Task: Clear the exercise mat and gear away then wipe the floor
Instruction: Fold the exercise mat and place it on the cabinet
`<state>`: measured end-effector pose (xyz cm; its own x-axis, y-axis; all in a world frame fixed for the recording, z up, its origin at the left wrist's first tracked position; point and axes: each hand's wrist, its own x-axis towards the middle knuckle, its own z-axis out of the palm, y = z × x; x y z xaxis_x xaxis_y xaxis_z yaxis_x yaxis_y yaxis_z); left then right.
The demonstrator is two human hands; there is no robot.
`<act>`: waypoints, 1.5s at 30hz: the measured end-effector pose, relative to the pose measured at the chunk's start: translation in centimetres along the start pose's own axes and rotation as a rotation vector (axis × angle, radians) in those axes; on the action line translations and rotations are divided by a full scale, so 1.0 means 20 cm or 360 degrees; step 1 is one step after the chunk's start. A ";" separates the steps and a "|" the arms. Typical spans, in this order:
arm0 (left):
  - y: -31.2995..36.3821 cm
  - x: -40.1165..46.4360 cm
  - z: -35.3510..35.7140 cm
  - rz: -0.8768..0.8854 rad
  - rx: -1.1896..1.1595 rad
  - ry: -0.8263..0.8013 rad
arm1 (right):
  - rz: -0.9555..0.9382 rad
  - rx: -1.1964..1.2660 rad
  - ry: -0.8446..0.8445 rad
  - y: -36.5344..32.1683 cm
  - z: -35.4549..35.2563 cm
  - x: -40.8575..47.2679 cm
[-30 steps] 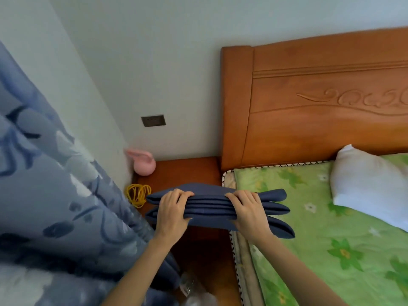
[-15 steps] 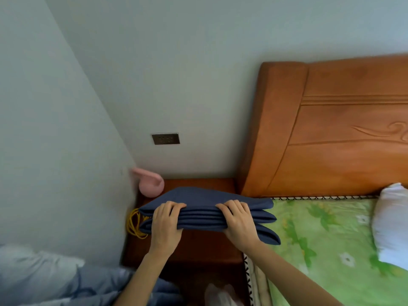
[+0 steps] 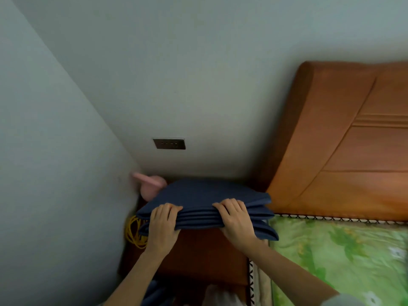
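Note:
The folded dark blue exercise mat point(image 3: 205, 195) lies in a thick stack over the wooden bedside table point(image 3: 198, 250) in the corner. My left hand point(image 3: 162, 226) grips its near edge on the left, fingers curled over the top. My right hand point(image 3: 237, 221) grips the same edge further right. A pink kettlebell point(image 3: 150, 186) stands behind the mat against the wall, partly hidden by it. A coiled yellow jump rope point(image 3: 134, 231) lies at the table's left edge under the mat's corner.
The wooden headboard point(image 3: 344, 151) rises at the right, with the green flowered mattress point(image 3: 344, 257) below it. Walls meet in the corner behind the table, with a wall socket point(image 3: 169, 143) above. Something white point(image 3: 220, 297) sits low in front of the table.
Both hands carried the mat forward over the bedside table toward the wall, and it covers part of the kettlebell. The view swung left and closer; the blue curtain and the pillow left the frame.

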<state>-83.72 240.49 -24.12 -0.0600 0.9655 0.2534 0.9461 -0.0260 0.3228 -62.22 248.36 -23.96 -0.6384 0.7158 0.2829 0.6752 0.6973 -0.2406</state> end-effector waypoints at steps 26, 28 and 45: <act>-0.07 -0.35 0.37 -0.0014 0.0238 -0.0792 | 0.0039 -0.0211 -0.0583 -0.10 0.38 -0.35; -0.08 -0.41 0.40 -0.0033 0.0255 -0.0953 | 0.0017 -0.0204 -0.0665 -0.12 0.41 -0.43; -0.33 -0.55 0.73 0.0060 0.0548 -0.1276 | 0.0019 -0.0225 -0.1073 -0.24 0.82 -0.59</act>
<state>-84.65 233.76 -42.46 0.0928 0.8601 -0.5016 0.9943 -0.1068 0.0009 -64.08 237.19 -41.28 -0.6903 0.6222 -0.3692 0.6959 0.7106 -0.1036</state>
